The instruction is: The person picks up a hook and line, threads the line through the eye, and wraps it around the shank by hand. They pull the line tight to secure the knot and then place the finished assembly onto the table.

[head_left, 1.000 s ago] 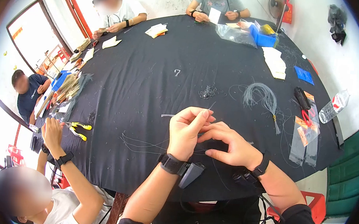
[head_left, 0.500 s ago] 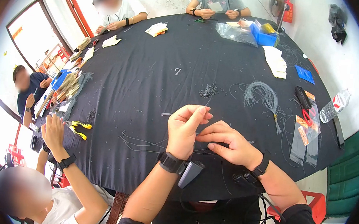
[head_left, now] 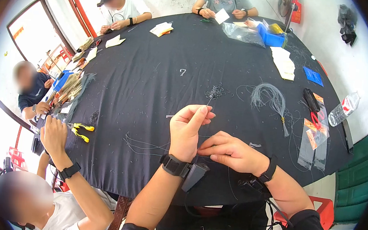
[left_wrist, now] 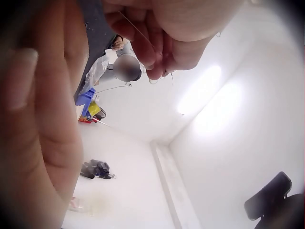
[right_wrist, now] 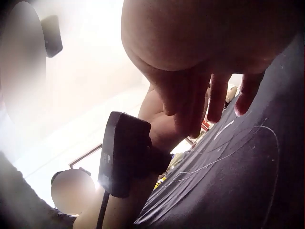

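Note:
My left hand (head_left: 184, 134) pinches a thin clear line (left_wrist: 136, 29) between thumb and fingertips; a small dark piece shows at the tips in the left wrist view, too small to tell what. Just right of the left wrist, my right hand (head_left: 237, 154) has its fingers extended, their tips close to the left palm. Its thumb lies near the fingers, and whether line passes between them is hidden. Beyond the left fingertips lies a pile of small dark hooks (head_left: 215, 93). A loop of line (right_wrist: 209, 164) lies on the cloth under the right hand.
A coiled line bundle (head_left: 268, 97), clear packets (head_left: 307, 147), red-handled scissors (head_left: 314, 119) and a bottle (head_left: 344, 109) are at right. Yellow pliers (head_left: 82, 132) lie left. Other people sit around the black-covered table (head_left: 143, 80); one arm (head_left: 61, 143) is close at left.
My left fingertips have shifted slightly left, with the line still pinched. My right hand has moved a little down and left, its fingertips nearer the left wrist. People opposite have moved their heads and a card.

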Motion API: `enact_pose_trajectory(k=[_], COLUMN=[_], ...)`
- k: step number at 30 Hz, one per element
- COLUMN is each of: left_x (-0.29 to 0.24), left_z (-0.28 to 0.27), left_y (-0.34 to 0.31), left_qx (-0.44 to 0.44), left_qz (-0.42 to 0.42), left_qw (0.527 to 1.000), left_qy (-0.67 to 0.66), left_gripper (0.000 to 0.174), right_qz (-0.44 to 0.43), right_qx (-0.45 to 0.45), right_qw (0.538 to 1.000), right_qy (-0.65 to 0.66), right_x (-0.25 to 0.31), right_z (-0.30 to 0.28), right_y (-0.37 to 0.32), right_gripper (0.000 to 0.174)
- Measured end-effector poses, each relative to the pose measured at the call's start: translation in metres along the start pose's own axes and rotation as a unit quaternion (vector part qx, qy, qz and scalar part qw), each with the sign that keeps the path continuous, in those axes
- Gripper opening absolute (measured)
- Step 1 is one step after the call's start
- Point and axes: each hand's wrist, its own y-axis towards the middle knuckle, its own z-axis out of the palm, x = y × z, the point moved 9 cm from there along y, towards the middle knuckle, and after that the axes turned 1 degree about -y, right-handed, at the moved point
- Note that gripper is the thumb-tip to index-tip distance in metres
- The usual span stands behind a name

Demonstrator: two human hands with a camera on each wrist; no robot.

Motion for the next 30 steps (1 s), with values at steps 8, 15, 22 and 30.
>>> enact_pose_trajectory(k=[8,15,22,30], left_x=[0.003,0.003,0.001,0.026], left_z=[-0.002,-0.001,0.004,0.031], left_y=[0.0,0.0,-0.001,-0.012], left_qx=[-0.003,-0.001,0.009,0.125], left_qz=[-0.001,0.0,-0.011,-0.097], left_qw=[1.0,1.0,0.998,0.978], left_qy=[-0.006,-0.015,0.065,0.136], left_gripper=[0.014,0.014,0.013,0.015], right_qz=[0.004,-0.006,-0.004,0.086], right_qx=[0.028,0.04,-0.075,-0.292], right_qw=[1.0,0.999,0.995,0.952], right_qy=[0.012,0.022,-0.065,0.022], right_x=[-0.003,-0.002,0.003,-0.021], right_z=[0.007,0.012,-0.026,-0.085], right_y=[-0.002,-0.002,-0.004,-0.028], right_gripper=[0.026,0.025,0.014,0.017])
